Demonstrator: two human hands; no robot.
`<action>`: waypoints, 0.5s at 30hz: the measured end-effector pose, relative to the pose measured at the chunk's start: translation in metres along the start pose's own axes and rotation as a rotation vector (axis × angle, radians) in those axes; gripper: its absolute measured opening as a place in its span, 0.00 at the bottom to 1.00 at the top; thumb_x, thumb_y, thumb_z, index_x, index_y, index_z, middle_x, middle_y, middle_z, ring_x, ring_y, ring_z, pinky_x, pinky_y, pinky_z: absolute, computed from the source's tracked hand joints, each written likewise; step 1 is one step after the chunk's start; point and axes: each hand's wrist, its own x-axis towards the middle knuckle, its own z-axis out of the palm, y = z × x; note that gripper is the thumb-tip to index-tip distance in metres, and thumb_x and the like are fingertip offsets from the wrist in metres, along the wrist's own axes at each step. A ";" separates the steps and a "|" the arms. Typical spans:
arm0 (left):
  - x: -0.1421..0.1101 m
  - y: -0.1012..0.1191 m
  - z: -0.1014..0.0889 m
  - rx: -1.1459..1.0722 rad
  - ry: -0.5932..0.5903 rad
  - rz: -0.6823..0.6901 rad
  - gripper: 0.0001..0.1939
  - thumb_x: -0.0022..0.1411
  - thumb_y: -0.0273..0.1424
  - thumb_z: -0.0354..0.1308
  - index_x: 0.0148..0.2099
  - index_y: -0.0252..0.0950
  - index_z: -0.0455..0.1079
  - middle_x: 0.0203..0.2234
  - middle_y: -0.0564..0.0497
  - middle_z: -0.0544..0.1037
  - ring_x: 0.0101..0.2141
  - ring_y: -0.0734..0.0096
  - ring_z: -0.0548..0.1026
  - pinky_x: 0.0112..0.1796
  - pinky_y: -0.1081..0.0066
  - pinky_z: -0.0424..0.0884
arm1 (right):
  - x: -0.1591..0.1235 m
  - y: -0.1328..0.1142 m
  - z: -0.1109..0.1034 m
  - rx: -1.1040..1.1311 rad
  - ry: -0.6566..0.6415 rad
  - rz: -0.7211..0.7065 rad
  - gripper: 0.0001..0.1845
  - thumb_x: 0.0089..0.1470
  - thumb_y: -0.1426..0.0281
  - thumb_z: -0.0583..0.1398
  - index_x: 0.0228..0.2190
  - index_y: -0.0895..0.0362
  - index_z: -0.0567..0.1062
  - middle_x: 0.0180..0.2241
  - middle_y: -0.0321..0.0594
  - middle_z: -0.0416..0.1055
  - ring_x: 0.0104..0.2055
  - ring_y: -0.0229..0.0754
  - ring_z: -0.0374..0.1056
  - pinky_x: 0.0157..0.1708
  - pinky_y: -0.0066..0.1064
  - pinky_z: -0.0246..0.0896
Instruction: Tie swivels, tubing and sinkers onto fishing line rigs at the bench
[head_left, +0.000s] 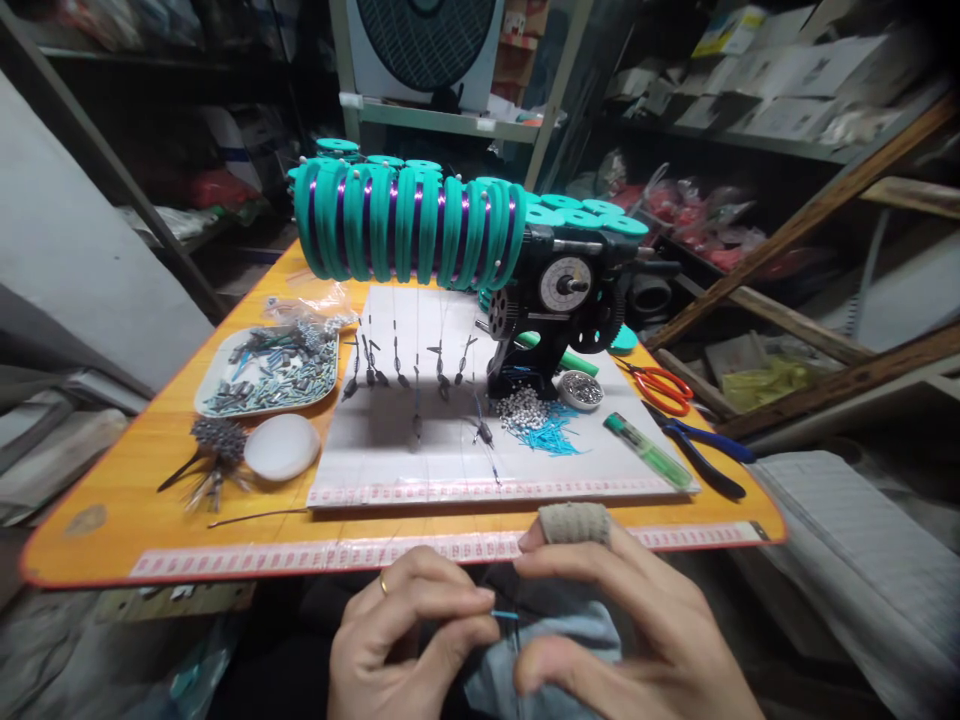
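Note:
My left hand (405, 640) and my right hand (622, 640) meet just below the front edge of the orange table (135, 470). Both pinch a short thin blue tube (504, 614) on a fine line between thumb and forefinger. A ring shows on my left hand; a beige wrap covers a finger of my right. Behind them a white board (390, 450) carries several fine lines with dark swivels hanging from a row of teal spools (405, 225) wound with purple line, mounted on a black winding machine (562, 300).
A white tray of small metal parts (270, 372), a white round lid (282, 446), a pile of blue tubes and silver beads (540, 420), a green lighter (649, 452), orange scissors (664, 385) and blue pliers (705, 450) lie on the table. Shelves surround it.

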 end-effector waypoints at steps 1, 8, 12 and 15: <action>0.000 0.000 0.000 0.003 0.001 0.007 0.10 0.57 0.20 0.67 0.38 0.41 0.79 0.27 0.55 0.79 0.28 0.75 0.78 0.30 0.79 0.75 | -0.001 -0.001 -0.001 0.007 0.018 0.000 0.17 0.48 0.61 0.72 0.40 0.49 0.77 0.32 0.36 0.76 0.32 0.41 0.74 0.30 0.27 0.72; 0.002 0.000 -0.002 0.058 -0.069 0.074 0.12 0.59 0.18 0.64 0.41 0.40 0.75 0.28 0.53 0.77 0.27 0.73 0.76 0.26 0.77 0.73 | -0.004 -0.003 0.000 0.059 -0.050 0.006 0.07 0.58 0.76 0.65 0.35 0.51 0.77 0.32 0.33 0.75 0.33 0.36 0.72 0.34 0.24 0.68; 0.009 0.002 -0.019 0.288 -0.014 0.162 0.10 0.61 0.19 0.62 0.40 0.39 0.73 0.29 0.55 0.77 0.29 0.76 0.76 0.31 0.79 0.72 | 0.001 0.005 0.023 0.088 0.044 0.025 0.08 0.60 0.78 0.61 0.35 0.52 0.74 0.36 0.33 0.76 0.38 0.36 0.71 0.37 0.26 0.66; 0.019 0.001 -0.041 0.511 -0.005 0.230 0.09 0.63 0.19 0.61 0.40 0.39 0.73 0.30 0.56 0.76 0.34 0.76 0.75 0.37 0.80 0.70 | 0.010 0.012 0.044 0.053 0.111 -0.010 0.09 0.61 0.80 0.59 0.35 0.53 0.73 0.40 0.35 0.77 0.46 0.40 0.68 0.44 0.31 0.63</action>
